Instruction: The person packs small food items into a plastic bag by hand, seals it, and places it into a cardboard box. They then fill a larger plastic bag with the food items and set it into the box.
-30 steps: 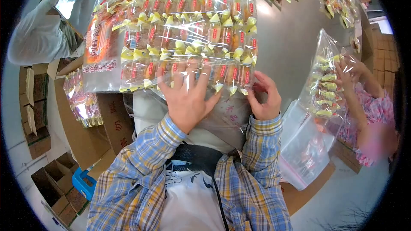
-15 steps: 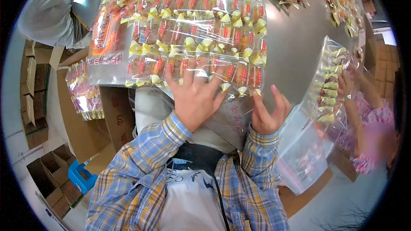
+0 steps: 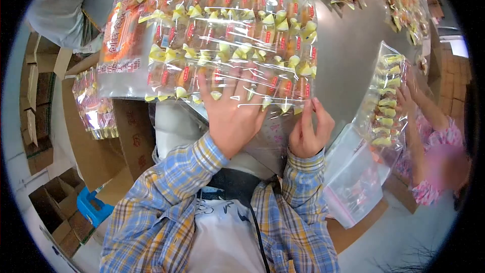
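Note:
A large clear plastic bag (image 3: 121, 82) lies on the metal table, with rows of individually wrapped snack cakes (image 3: 230, 35) in yellow-ended wrappers inside. My left hand (image 3: 235, 116) is flat over the nearest row with its fingers spread. Shiny film seems to cover those fingertips, so they look to be inside the bag's mouth. At the bag's near right corner, my right hand (image 3: 310, 129) pinches the edge of the film between thumb and finger. Orange and red printing shows on the bag's left part.
Loose wrapped cakes (image 3: 404, 5) are heaped along the far edge of the metal table (image 3: 343, 55). On the right a co-worker's hands (image 3: 406, 96) hold another filled bag (image 3: 386, 101). Flat bags (image 3: 351, 182) lie near my right sleeve. A cardboard box (image 3: 96, 146) and blue tape dispenser (image 3: 93, 207) are at left.
My left hand's fingers now sit beneath the film, where they rested on the rows before. My right hand has closed from spread fingers to a pinch at the bag's edge.

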The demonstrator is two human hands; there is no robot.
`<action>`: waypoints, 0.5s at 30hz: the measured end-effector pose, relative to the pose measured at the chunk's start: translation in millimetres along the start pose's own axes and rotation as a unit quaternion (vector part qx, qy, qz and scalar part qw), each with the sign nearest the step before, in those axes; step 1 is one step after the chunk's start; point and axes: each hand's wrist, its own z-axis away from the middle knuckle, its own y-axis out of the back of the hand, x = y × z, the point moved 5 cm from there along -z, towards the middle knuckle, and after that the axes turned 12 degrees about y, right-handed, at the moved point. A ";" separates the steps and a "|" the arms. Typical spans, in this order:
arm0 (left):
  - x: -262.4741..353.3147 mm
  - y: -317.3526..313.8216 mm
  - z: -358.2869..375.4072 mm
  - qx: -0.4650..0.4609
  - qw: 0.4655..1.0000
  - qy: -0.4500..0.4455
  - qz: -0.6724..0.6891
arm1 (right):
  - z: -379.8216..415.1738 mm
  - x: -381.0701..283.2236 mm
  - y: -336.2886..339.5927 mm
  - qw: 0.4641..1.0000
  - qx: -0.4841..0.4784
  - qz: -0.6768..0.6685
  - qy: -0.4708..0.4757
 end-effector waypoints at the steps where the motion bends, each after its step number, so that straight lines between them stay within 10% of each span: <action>1: 1.0 0.8 -1.3 -0.011 1.000 0.003 -0.005 | -0.6 -1.2 -1.7 1.000 -0.016 0.014 -0.003; 15: 13.2 0.2 -3.9 0.014 1.000 -0.015 -0.019 | -9.0 2.9 -3.0 0.995 -0.053 0.055 -0.059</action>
